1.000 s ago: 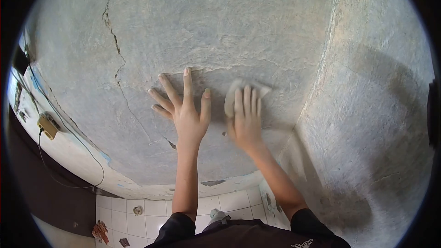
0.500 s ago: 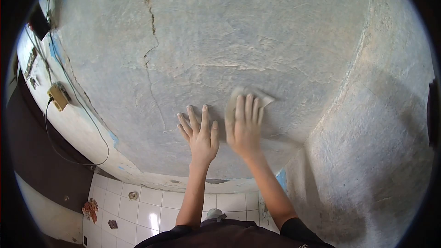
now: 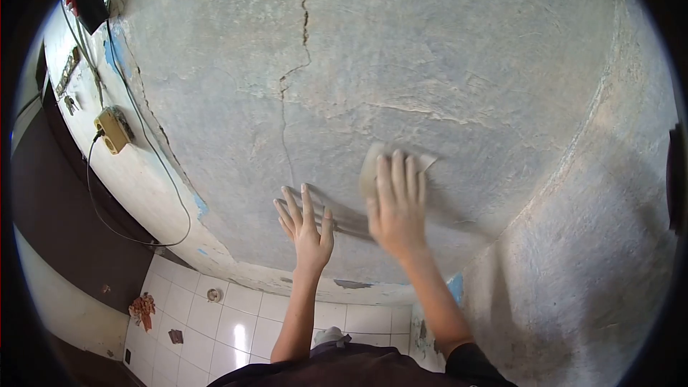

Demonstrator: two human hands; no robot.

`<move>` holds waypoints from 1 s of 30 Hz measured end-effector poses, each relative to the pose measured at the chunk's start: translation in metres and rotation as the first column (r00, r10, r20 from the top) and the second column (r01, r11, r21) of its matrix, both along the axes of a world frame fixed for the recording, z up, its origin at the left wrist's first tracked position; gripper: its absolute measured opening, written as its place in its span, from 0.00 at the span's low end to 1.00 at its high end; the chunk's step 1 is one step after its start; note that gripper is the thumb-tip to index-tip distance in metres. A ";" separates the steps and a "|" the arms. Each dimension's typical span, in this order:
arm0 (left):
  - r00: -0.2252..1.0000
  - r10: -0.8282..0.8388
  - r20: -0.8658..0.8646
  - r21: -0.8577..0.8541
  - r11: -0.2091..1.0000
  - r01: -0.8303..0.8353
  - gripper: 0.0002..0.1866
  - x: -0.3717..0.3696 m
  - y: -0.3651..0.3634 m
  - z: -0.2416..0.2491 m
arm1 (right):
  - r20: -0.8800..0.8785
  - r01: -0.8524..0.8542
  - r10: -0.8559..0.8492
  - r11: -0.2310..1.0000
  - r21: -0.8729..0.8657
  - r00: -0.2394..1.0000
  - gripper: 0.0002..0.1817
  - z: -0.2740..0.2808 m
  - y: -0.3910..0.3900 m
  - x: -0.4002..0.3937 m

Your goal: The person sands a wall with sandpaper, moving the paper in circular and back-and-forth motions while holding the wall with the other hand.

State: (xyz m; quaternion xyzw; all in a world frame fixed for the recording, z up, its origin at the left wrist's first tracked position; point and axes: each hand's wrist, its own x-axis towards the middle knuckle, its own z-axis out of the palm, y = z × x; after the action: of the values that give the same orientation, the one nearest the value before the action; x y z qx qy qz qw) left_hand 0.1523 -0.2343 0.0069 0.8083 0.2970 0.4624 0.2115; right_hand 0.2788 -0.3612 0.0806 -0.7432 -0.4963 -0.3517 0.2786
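A rough grey wall [image 3: 430, 50] fills most of the head view, with a jagged crack [image 3: 305, 21] running down it. Low on this wall my left hand [image 3: 308, 233] has its fingers spread and holds nothing; its fingertips are at or near the surface. To its right, my right hand [image 3: 398, 208] presses a pale, flat sheet [image 3: 373, 165] against the wall. The sheet sticks out past the fingers on both sides and is slightly blurred. My right palm and thumb partly hide it.
At the left, a yellowish socket block [image 3: 113, 130] with a plugged-in black cable [image 3: 188, 215] hangs beside keys [image 3: 70, 104]. Below are white floor tiles [image 3: 240, 301], a crumpled reddish-brown thing [image 3: 142, 310] and a round drain [image 3: 214, 294]. A second wall [image 3: 573, 265] meets at the right.
The view has shifted, so the wall crack and socket appear further right. My right hand and the sheet have moved slightly away from my left hand, which stays spread.
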 end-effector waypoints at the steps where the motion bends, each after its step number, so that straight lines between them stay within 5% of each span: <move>1: 1.000 0.000 -0.007 0.001 1.000 0.000 0.31 -0.004 0.008 -0.001 | 0.033 0.023 -0.024 1.000 0.004 0.999 0.35 0.020 -0.002 0.001; 5: 0.997 -0.015 0.079 -0.003 1.000 0.015 0.31 -0.018 0.037 0.000 | 0.028 0.077 -0.081 0.991 0.108 0.996 0.36 0.041 0.014 -0.003; 9: 0.997 -0.048 0.063 0.067 0.997 0.044 0.31 -0.037 0.064 0.005 | -0.061 -0.017 0.013 0.998 -0.057 0.998 0.40 -0.024 0.045 -0.040; 12: 0.995 -0.085 0.046 0.129 0.989 0.078 0.32 -0.056 0.092 0.008 | -0.070 0.064 -0.065 0.998 -0.027 0.995 0.41 -0.033 0.071 -0.062; 19: 0.994 -0.085 -0.072 0.184 0.978 0.097 0.33 -0.109 0.162 0.026 | -0.034 0.108 -0.103 0.951 0.289 0.994 0.41 0.043 0.130 -0.082; 25: 0.998 -0.062 0.005 0.220 0.974 0.059 0.36 -0.141 0.208 0.026 | -0.117 0.136 -0.122 0.984 0.113 0.986 0.42 -0.063 0.209 -0.156; 30: 0.989 -0.136 -0.058 0.289 0.946 0.147 0.37 -0.140 0.220 0.009 | -0.070 0.172 -0.161 0.961 0.217 0.985 0.41 0.028 0.229 -0.149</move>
State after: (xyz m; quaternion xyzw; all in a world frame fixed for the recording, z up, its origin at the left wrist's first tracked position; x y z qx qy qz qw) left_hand 0.0122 -0.0145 0.0157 0.8583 0.1707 0.4697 0.1167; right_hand 0.1295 -0.1320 0.1084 -0.7554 -0.3822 -0.4077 0.3420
